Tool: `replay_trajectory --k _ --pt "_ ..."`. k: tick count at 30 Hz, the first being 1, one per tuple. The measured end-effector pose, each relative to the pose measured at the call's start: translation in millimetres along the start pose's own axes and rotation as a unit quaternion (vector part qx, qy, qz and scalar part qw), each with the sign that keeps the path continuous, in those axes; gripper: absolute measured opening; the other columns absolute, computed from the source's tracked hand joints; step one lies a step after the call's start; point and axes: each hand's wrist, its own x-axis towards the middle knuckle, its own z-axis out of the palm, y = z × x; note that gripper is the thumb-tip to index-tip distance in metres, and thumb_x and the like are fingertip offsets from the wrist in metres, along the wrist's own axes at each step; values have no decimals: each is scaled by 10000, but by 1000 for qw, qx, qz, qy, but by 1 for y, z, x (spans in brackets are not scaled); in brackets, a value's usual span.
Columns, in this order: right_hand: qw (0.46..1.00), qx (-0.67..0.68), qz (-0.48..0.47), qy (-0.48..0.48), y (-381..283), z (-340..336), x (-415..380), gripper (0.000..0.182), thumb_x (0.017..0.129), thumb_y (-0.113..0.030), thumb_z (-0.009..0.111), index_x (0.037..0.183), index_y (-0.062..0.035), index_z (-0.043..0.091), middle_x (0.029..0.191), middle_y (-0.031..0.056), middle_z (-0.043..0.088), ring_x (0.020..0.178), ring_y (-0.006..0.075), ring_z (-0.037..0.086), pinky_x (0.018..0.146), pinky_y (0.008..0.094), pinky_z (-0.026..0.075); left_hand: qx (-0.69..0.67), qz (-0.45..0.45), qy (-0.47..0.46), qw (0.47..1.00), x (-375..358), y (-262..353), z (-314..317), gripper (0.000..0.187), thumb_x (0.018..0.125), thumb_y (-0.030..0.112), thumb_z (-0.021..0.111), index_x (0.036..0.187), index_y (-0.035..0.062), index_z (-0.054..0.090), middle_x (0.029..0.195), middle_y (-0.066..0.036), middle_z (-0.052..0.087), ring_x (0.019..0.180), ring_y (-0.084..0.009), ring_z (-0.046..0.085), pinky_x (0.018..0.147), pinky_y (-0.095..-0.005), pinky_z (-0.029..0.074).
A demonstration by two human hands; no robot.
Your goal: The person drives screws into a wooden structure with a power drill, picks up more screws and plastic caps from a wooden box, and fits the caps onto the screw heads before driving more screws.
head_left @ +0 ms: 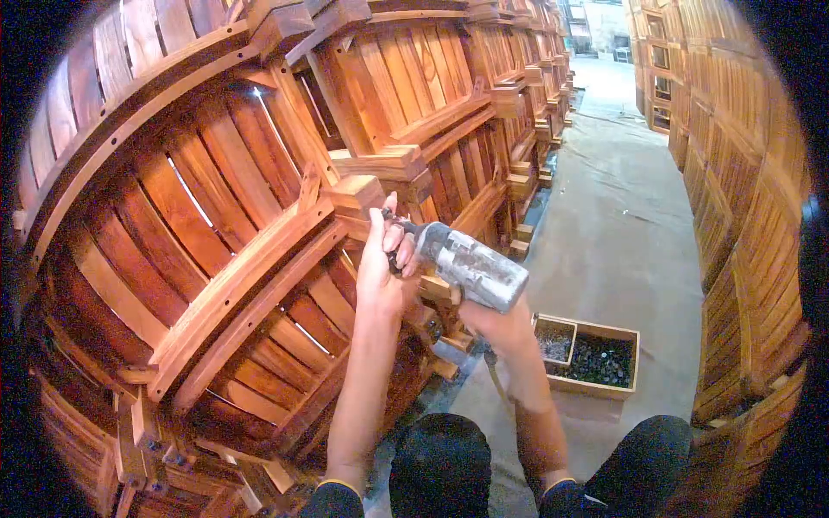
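Note:
My right hand (499,321) is wrapped round the grip of a worn grey power drill (475,268), whose nose points left at the stacked wooden furniture. Beside the drill's front end, my left hand (389,259) is closed, its fingertips close to the end of a wooden leg (358,192). Small black pieces (395,262) show between the left fingers; their exact kind I cannot tell. A cord or hose (496,373) hangs below the drill's handle.
Slatted wooden furniture (199,181) is stacked along the left, with leg ends jutting out. A wooden box (635,363) of small black pieces and metal hardware sits on the covered floor (604,224). More stacked wooden furniture (734,198) lines the right side.

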Motion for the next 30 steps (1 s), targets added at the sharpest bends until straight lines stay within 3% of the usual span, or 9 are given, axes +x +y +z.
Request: replay_trajectory --k 1,3,4,6,11,16,22,25,30 --pt "1000 -8 -3 1 -1 0 4 370 590 68 558 952 -4 590 703 3 569 490 56 463 405 211 335 -12 3 -17 1000 1 0 2 351 948 376 393 1179 126 477 545 70 307 424 -67 312 335 -210 264" --pt "1000 -13 2 -28 -3 -2 11 328 671 -8 640 997 -10 600 864 25 634 787 98 577 725 269 471 -26 5 -17 999 4 0 1 342 953 367 384 1177 126 479 542 70 309 425 -68 315 334 -213 264" --pt "1000 -14 3 -26 -7 0 13 328 671 -8 640 997 -10 600 864 25 634 787 98 577 725 269 471 -40 7 -17 999 6 -1 0 334 959 359 376 1175 127 480 540 71 312 427 -68 318 333 -216 264" --pt "999 37 9 -13 -15 5 16 430 563 106 524 981 15 574 684 33 554 466 77 459 371 213 328 -51 13 -31 998 9 -4 -2 309 970 330 366 1175 132 484 537 70 323 430 -69 327 336 -216 267" --pt "999 30 -11 -42 -6 1 26 280 700 -9 632 976 -19 587 682 -16 573 473 42 473 407 214 363 -66 31 -24 997 11 -5 -5 270 975 298 365 1149 147 505 527 79 344 410 -62 313 345 -217 260" --pt "997 42 44 -51 -12 -2 27 304 670 24 615 968 -18 574 688 -1 571 476 59 476 408 223 372 -54 26 22 998 8 -4 5 234 976 304 364 1054 164 534 508 89 334 382 -54 271 347 -217 247" --pt "994 71 61 -59 -16 -1 29 414 566 123 511 961 14 571 706 44 541 470 94 444 365 222 320 -64 30 -32 997 12 -4 -7 280 973 296 370 1177 150 496 533 71 349 420 -76 339 348 -222 270" --pt "996 55 52 -41 -24 1 31 415 559 117 516 957 12 573 705 41 541 474 96 450 367 226 321 -37 19 7 999 4 -4 3 229 967 314 382 951 151 542 519 92 334 391 -55 277 347 -219 252" --pt "991 15 118 -54 -41 -8 38 369 582 57 530 944 8 581 717 42 552 491 91 469 374 232 325 -116 -149 61 980 -63 -25 -23 218 936 251 450 1076 108 537 566 73 341 441 -60 302 353 -216 251"
